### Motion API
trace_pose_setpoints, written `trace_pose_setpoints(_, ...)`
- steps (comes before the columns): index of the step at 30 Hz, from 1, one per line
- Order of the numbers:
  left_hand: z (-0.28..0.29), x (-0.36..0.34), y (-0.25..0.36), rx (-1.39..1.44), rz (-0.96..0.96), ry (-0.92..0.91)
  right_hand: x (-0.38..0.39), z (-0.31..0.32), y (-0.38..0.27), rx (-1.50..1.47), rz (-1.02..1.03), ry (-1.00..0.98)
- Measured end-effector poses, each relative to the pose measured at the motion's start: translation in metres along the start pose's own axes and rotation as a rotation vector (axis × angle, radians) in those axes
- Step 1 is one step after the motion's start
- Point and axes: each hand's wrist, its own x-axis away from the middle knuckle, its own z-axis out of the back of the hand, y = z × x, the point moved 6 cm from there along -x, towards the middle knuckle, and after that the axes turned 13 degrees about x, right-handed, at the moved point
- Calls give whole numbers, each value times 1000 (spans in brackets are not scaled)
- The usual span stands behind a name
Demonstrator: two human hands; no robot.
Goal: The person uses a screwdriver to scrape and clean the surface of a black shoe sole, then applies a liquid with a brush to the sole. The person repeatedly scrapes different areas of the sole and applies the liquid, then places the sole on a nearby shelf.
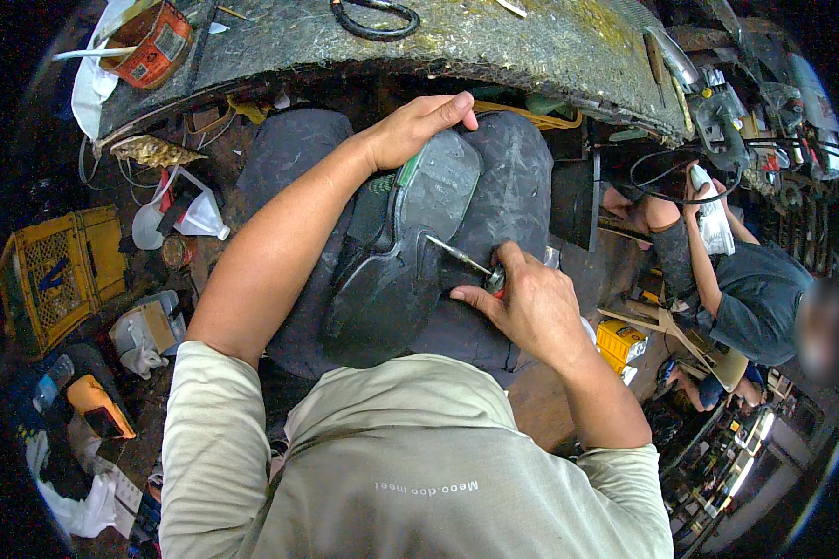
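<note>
The shoe lies sole-up across my lap, its far end between my knees and its near end close to my belly. My left hand is curled over that far end and grips it, though the shoe hides most of the fingers. My right hand is closed round the handle of an awl-like tool, whose slim, straight metal shaft points at the narrow waist of the sole; I cannot tell whether the tip has gone in. I judge that I am working the edge where sole meets upper, and the next push calls for a firm left hold and a controlled wrist, since a slip could score the rubber. The sole looks matt black at the near end and greyer, scuffed at the far end, with green along one side. Under it are my dark, creased trousers. Beyond my knees runs the desk, its grey top rough and stained, carrying a glossy black loop and a battered, orange-red container. Off to my left stands a yellow plastic crate with latticed sides.
</note>
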Motion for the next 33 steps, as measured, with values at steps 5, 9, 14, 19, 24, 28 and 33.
trace_pose_setpoints(5, 0, 0, 2, -36, -51, -2, -1, -1, 0, 6, -4, -11)
trace_pose_setpoints(9, 1, -2, -2, -31, -32, 6, -1, -1, 0, -2, 15, 29)
trace_pose_setpoints(14, 1, -2, -1, -42, -47, 4, -1, -2, 0, 5, 8, 22)
trace_pose_setpoints(19, 1, -1, -1, -8, -25, -5, 0, -2, 0, 0, 11, 20)
trace_pose_setpoints(24, 0, 0, 1, 10, -25, 1, 0, -2, 0, 20, 19, 64)
trace_pose_setpoints(28, -1, 1, 1, 18, -13, 12, 0, -4, 1, 21, 7, 44)
trace_pose_setpoints(33, 0, 1, -1, 10, -10, 10, 0, -4, 0, 22, -3, 42)
